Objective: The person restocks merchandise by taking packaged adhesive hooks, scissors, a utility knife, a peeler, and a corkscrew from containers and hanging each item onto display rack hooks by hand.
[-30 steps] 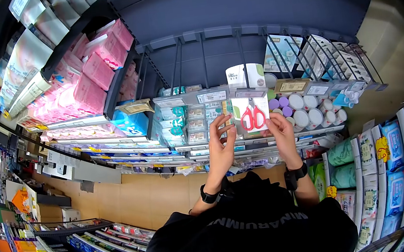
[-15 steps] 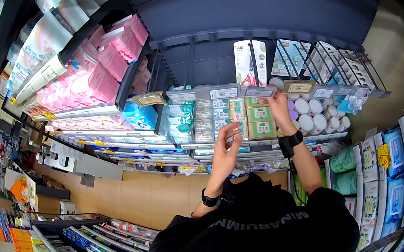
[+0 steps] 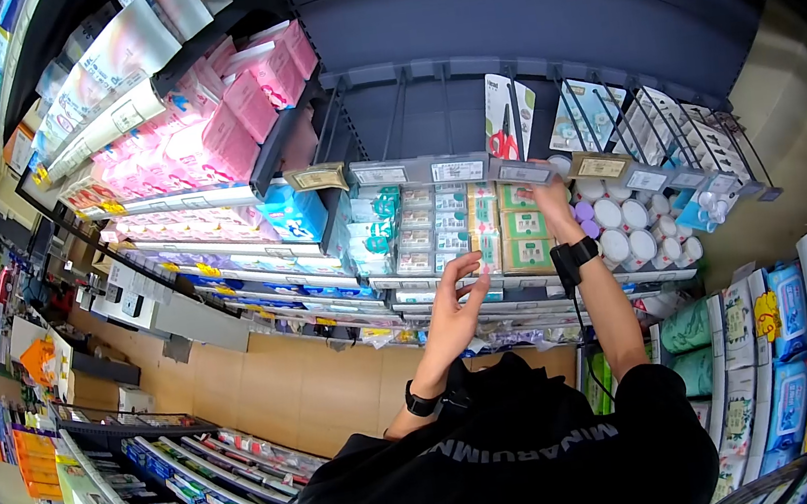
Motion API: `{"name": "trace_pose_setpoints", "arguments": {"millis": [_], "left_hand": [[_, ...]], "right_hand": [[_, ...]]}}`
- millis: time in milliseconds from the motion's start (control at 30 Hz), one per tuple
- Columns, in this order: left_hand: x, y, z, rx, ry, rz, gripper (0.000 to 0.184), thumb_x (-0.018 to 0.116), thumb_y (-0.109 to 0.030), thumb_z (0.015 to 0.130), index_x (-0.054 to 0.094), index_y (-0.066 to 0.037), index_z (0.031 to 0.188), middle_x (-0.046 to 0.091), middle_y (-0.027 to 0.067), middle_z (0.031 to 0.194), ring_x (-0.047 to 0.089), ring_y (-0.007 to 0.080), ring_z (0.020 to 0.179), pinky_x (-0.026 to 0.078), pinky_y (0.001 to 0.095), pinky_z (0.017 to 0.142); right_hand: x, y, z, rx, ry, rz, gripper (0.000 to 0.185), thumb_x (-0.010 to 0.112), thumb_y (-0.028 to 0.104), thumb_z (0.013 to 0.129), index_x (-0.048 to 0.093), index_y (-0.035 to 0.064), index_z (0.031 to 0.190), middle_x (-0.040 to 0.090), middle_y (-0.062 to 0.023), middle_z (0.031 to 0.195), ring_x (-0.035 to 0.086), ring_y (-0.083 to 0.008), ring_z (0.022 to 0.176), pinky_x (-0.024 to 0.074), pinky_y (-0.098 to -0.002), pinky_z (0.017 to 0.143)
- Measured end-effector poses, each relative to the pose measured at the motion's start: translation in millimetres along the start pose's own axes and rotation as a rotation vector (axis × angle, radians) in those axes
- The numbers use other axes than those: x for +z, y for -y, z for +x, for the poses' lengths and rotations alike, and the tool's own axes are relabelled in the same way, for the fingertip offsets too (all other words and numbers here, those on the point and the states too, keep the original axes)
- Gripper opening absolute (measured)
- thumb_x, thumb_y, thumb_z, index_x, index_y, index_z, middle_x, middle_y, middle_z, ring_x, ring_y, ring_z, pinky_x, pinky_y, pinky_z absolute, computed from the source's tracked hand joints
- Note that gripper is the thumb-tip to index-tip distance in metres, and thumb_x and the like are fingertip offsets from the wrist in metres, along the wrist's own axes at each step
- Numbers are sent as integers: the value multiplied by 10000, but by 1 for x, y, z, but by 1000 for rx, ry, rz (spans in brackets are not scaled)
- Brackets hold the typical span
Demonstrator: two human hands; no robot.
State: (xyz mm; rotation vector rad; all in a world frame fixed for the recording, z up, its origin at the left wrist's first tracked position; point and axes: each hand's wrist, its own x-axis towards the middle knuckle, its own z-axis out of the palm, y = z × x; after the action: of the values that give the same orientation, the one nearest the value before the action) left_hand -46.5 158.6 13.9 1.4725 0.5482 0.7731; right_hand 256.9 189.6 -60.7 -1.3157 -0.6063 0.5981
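Observation:
My right hand [image 3: 551, 210] is raised to the shelf front, its fingers bent together at the right end of a price tag holder [image 3: 523, 173]. The fingertips are partly hidden there. Behind that holder, a scissors pack [image 3: 505, 121] with red handles hangs from a hook, turned at an angle. Below it stand green-and-tan boxes [image 3: 525, 225], close to my right wrist. My left hand [image 3: 454, 314] hovers lower, in front of the shelf edge, fingers loosely curved and apart, holding nothing. Small clear-lidded packs [image 3: 414, 239] lie beyond it.
White round-lidded tubs [image 3: 611, 214] fill the shelf on the right, below hanging packs [image 3: 665, 124] on metal hooks. Pink tissue packs [image 3: 210, 153] are stacked at left. Wipes packs [image 3: 789, 396] line shelving at lower right. A tiled floor [image 3: 268, 379] lies behind.
The scissors pack has turned and now shows its face at a slant. The view has shifted slightly, moving the shelf a little rightward and down. Both hands keep nearly the same pose.

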Motion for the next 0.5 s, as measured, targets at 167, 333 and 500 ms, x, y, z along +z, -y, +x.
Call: {"name": "trace_pose_setpoints", "arguments": {"millis": [167,333,500], "left_hand": [[3,2,-15,-13,18,-20,362,624,-161,989,537,-65,1328,583,88,1324,541,195,1241,455,335,981],[12,2,-33,2,7,-35,350,615,-148,992,540,-67,1323,591,81,1333,553,187,1231,463,325,960],[23,7,-57,34,6,-80,325,597,-137,1001,549,-50,1311,619,77,1309,583,173,1179,468,307,937]], "right_hand": [[-6,2,-28,88,73,10,295,566,106,1000,466,34,1268,658,-139,1182,686,-226,1020,550,-306,783],[-10,39,-119,31,199,44,308,555,170,1024,475,40,1293,664,-173,1215,692,-249,1032,538,-307,794],[-38,70,-210,-34,249,44,287,520,153,1037,490,30,1294,691,-188,1132,701,-248,993,534,-307,783]]}}
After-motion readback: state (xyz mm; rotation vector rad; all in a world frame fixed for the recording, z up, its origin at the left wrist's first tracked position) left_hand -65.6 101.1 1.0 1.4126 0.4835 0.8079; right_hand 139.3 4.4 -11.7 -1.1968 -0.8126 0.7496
